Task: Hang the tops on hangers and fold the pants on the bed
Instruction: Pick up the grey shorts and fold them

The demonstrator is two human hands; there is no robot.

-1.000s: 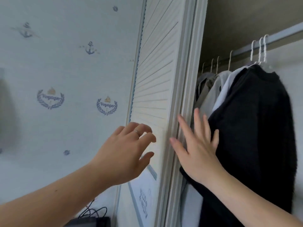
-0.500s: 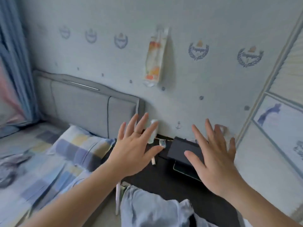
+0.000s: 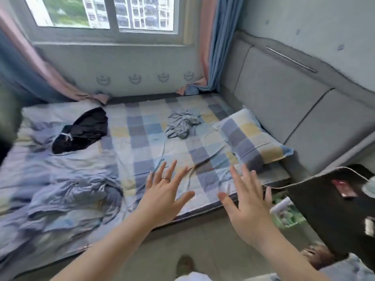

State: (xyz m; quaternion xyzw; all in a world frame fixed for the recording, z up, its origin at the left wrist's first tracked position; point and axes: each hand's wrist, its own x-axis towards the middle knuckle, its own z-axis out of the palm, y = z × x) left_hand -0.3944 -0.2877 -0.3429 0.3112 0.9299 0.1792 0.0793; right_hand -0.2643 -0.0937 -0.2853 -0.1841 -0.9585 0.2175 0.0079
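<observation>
**Inspector:** What are the hands doing?

**Assistant:** The left hand, a ring on one finger, is reaching forward with its fingers spread wide, and it is gripping nothing. The right hand is matching it, palm down, fingers fanned, also carrying nothing. Both are hovering over the near edge of the bed with the blue, yellow and white checked sheet.

**Inspector:** And the garments?

**Assistant:** A crumpled grey garment is lying mid-bed, well beyond the fingertips and just left of the checked pillow. A black garment with a white drawstring is lying further left, resting on the rumpled pale-blue duvet. Neither is being touched, and neither is looking folded. Whether either is a top or pants, I cannot tell.

**Inspector:** Surroundings?

**Assistant:** A grey padded headboard is running along the right side. Pink and blue curtains are hanging beside the window behind the bed. A dark table with a white cable is standing at the right.
</observation>
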